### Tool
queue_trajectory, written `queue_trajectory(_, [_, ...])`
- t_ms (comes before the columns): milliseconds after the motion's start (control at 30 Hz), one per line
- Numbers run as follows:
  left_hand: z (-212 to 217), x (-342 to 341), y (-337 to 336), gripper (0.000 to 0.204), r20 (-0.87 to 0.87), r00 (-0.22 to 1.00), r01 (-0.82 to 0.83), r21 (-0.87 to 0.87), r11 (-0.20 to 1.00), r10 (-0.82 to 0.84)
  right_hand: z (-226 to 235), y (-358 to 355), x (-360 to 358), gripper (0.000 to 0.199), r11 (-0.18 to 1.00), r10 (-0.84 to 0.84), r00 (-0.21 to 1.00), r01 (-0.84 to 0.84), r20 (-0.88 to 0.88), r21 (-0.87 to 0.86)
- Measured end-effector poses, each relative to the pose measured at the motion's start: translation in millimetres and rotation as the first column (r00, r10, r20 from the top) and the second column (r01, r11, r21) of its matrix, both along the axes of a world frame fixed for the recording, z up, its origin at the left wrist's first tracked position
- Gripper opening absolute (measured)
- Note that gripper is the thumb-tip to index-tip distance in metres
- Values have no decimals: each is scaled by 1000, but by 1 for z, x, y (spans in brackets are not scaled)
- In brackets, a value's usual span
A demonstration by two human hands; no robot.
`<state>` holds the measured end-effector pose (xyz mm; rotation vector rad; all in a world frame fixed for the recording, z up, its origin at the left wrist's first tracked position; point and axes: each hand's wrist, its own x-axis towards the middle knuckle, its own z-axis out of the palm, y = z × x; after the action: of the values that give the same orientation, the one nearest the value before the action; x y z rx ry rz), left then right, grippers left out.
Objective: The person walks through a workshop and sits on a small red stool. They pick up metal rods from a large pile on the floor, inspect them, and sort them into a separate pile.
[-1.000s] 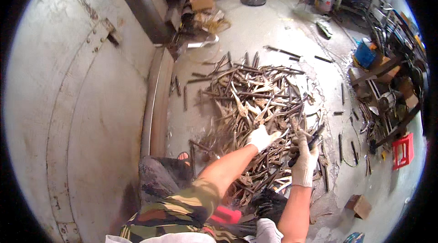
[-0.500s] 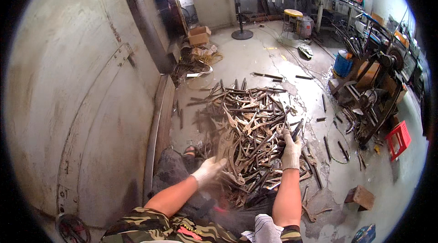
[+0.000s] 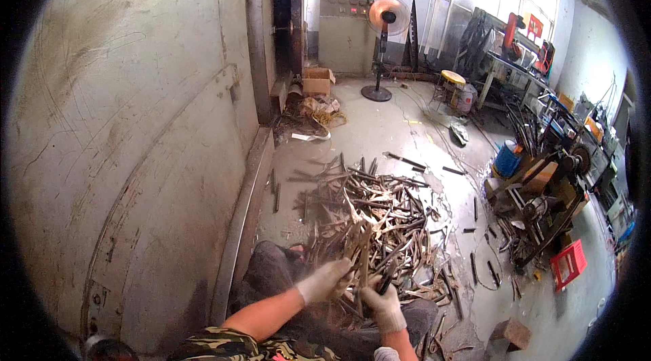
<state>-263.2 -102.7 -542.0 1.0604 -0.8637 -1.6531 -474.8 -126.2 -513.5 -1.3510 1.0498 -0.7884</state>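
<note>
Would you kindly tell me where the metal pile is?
In the head view, the metal pile lies on the floor slightly right of centre, mostly beyond the left hand and right hand.

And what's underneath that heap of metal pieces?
Grey floor shows around the heap; what lies beneath its middle can't be seen, covered by the pieces themselves. The left hand and right hand also hide some of its near side.
</note>
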Motion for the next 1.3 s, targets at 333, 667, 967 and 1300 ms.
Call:
queue_trajectory(333, [-24,0,6,82,-34,991,-128,74,989,131,28,60,51,42,990,131,972,-119,-193,70])
queue_trajectory(667, [-19,7,67,33,-76,942,-293,281,914,326,24,85,45,31,796,406,908,-294,-106,529])
queue_trajectory(967, [-44,-18,66,54,394,902,-285,242,927,175,-7,-16,82,33,991,131,846,-120,-517,55])
queue_trajectory(1300, [-52,-13,72,63,10,962,-271,192,943,275,-44,20,83,23,960,-71,911,-48,-406,-275])
